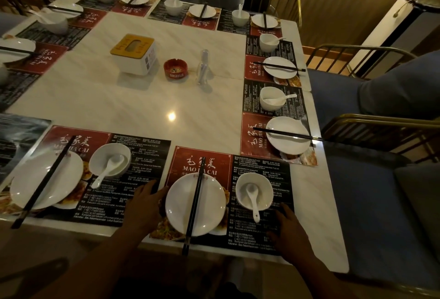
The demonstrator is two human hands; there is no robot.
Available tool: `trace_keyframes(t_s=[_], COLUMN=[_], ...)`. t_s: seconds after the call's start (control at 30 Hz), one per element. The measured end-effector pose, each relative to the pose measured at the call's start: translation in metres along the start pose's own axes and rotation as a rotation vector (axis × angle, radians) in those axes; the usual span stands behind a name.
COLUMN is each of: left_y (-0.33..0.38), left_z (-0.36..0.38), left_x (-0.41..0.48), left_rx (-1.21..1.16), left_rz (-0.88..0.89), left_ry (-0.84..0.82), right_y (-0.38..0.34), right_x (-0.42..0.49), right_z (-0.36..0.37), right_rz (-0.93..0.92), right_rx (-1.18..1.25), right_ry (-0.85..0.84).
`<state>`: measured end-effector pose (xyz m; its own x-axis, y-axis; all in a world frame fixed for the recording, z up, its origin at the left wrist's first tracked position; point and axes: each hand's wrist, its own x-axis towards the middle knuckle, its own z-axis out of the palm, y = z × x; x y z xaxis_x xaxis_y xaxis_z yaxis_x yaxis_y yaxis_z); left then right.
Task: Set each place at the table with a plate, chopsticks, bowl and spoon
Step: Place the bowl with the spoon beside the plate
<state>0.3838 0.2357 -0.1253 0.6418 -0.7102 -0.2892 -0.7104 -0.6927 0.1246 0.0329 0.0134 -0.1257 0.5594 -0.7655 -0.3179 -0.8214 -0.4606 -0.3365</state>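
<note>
Right in front of me a white plate (209, 203) lies on a red and black paper placemat (257, 234), with black chopsticks (194, 205) laid across it. To its right stands a white bowl (263, 185) holding a white spoon (252, 197). My left hand (145, 205) rests flat on the placemat at the plate's left edge. My right hand (287, 232) lies flat on the placemat's right part, just below the bowl. Neither hand holds anything.
More plates, chopsticks, bowls and spoons sit on placemats all round the white marble table (142, 108). In the middle stand a tissue box (134, 54), a red ashtray (175, 69) and a clear bottle (203, 67). Blue-cushioned chairs (371, 194) flank the right side.
</note>
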Motion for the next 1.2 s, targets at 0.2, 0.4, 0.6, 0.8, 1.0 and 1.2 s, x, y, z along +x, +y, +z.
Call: trace_keyframes(t_s=[0.2,0.4,0.6,0.8,1.0,1.2], left_y=[-0.001,-0.001,0.003,0.027,0.046,0.049], left_z=[0.003,0.004,-0.003,-0.017,-0.020,-0.016], left_x=[0.002,0.004,0.003,0.010,0.017,0.017], left_rx=[0.004,-0.007,-0.056,-0.185,-0.374,-0.390], left_rz=[-0.009,-0.023,-0.022,0.014,0.016,-0.031], left_ry=[0.002,0.005,0.018,0.222,0.118,0.098], right_y=[-0.001,-0.004,-0.011,-0.038,-0.056,-0.060], right_x=[-0.002,-0.001,0.001,0.020,0.037,0.043], right_z=[-0.001,-0.005,-0.011,-0.045,-0.055,-0.056], right_rz=[0.007,0.003,0.011,0.275,0.228,0.224], right_rx=[-0.009,-0.036,0.032,0.457,0.429,0.373], right_ry=[-0.003,-0.012,0.012,0.144,0.031,0.025])
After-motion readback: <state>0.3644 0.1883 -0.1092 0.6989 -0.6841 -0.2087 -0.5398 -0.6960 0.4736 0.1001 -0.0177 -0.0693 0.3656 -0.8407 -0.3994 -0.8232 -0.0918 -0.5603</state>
